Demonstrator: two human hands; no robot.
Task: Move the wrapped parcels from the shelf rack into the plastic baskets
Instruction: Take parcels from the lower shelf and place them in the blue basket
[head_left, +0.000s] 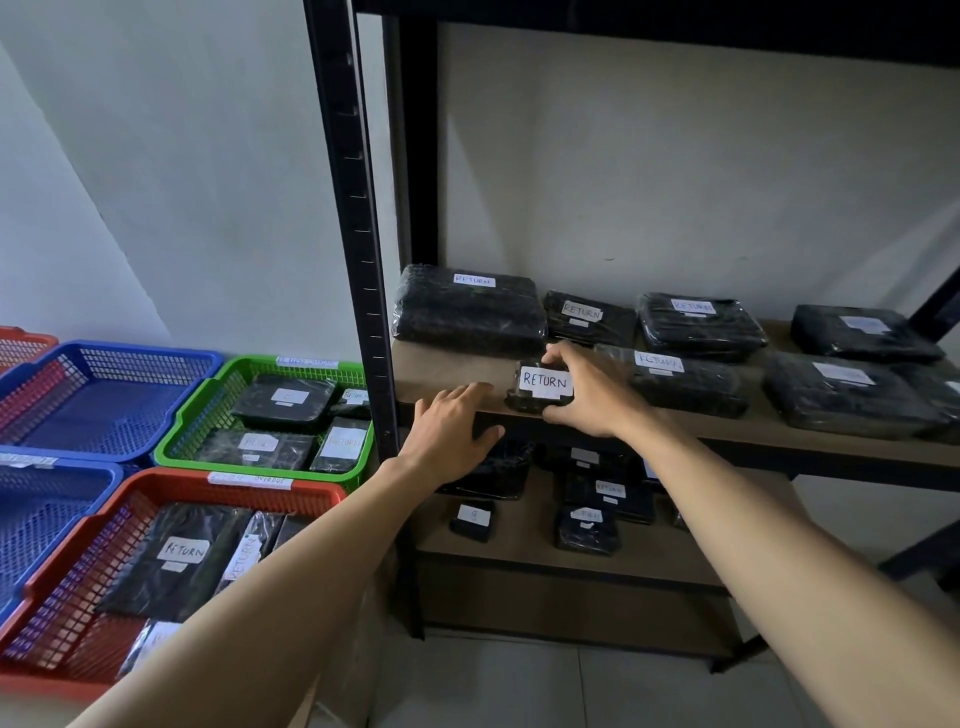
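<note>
A small black wrapped parcel with a white RETURN label sits at the front edge of the shelf board. My right hand grips it from the right, thumb below and fingers over its top. To its left my left hand rests flat and open on the shelf's front edge, touching no parcel. Several larger black wrapped parcels with white labels lie further back and to the right on the same shelf. Smaller labelled parcels lie on the lower shelf.
The rack's black upright post stands between shelf and baskets. On the floor at left are a green basket and a red basket, both holding parcels, two blue baskets and another red one behind.
</note>
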